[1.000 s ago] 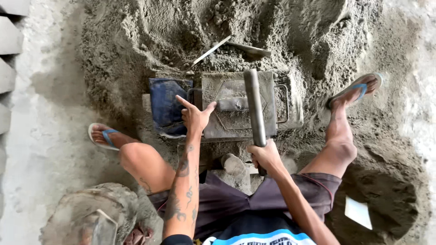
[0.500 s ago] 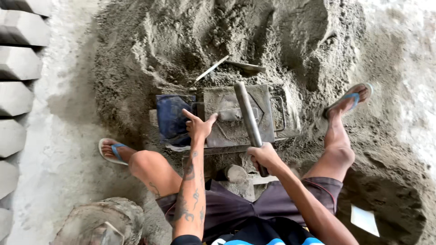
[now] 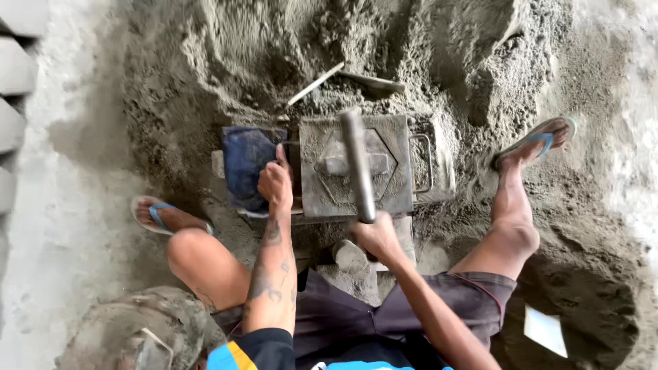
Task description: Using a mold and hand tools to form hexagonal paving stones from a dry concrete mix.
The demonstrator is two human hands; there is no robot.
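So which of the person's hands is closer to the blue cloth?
Left. The left hand rests at the blue cloth's right edge, by the metal mould's left side. The right hand is farther off, below the mould, gripping the metal bar.

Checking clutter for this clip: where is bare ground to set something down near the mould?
Bare pale floor lies left of the sand heap, between the stacked blocks and the left foot's sandal. Crowded: around the metal mould, with the left hand, blue cloth and right hand holding the bar.
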